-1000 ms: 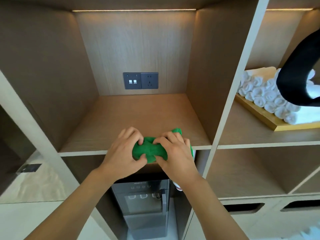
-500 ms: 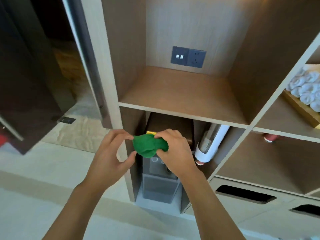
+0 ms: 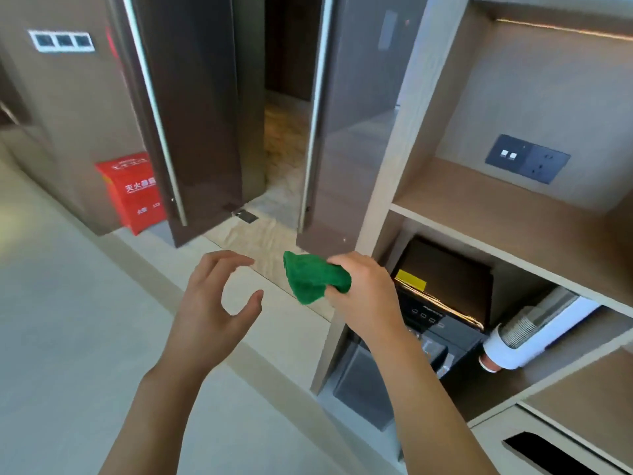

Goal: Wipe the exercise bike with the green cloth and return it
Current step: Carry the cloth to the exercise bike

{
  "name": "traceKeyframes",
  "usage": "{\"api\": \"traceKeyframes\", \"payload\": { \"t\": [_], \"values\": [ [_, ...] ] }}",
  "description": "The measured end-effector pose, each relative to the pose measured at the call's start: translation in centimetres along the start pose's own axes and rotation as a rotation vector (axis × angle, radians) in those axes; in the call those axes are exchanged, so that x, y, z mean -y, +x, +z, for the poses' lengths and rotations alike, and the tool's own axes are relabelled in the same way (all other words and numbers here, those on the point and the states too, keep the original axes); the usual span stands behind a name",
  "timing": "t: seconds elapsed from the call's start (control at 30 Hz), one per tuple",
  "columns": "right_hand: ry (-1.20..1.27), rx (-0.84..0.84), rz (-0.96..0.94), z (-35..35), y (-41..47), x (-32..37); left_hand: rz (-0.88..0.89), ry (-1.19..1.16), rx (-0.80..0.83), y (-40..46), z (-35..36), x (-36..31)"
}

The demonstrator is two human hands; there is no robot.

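Since the earlier frame: left hand (image 3: 215,299) has let go, fingers spread and empty. Right hand (image 3: 363,293) alone grips the bunched green cloth (image 3: 313,277), held in the air beside the shelf unit (image 3: 404,138), above the floor.

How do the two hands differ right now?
The right hand grips the bunched green cloth; the left hand holds nothing. The right hand's fingers are curled shut, the left hand's are spread open. Both are raised side by side in front of the shelving unit.
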State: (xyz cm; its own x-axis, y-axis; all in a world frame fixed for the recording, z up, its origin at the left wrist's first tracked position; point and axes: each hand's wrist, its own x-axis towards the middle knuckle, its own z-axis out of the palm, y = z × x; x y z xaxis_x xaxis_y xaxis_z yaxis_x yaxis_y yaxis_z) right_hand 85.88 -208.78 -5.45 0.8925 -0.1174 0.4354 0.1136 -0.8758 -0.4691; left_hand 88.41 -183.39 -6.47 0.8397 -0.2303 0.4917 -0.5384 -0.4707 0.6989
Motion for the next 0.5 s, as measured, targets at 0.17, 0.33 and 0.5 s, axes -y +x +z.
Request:
{"api": "traceKeyframes", "payload": {
  "t": [0.17, 0.33, 0.5],
  "values": [
    [0.06, 0.021, -0.134, 3.7, 0.9, 6.8, -0.082, 0.082, -0.078, -3.3, -7.0, 1.7],
    [0.136, 0.072, -0.273, 7.4, 1.6, 12.9, -0.145, 0.188, -0.188, -6.4, -13.4, 3.3],
    [0.179, 0.149, -0.447, 11.2, 2.9, 18.4, -0.227, 0.265, -0.316, -9.2, -18.0, 4.8]
  ]
}}
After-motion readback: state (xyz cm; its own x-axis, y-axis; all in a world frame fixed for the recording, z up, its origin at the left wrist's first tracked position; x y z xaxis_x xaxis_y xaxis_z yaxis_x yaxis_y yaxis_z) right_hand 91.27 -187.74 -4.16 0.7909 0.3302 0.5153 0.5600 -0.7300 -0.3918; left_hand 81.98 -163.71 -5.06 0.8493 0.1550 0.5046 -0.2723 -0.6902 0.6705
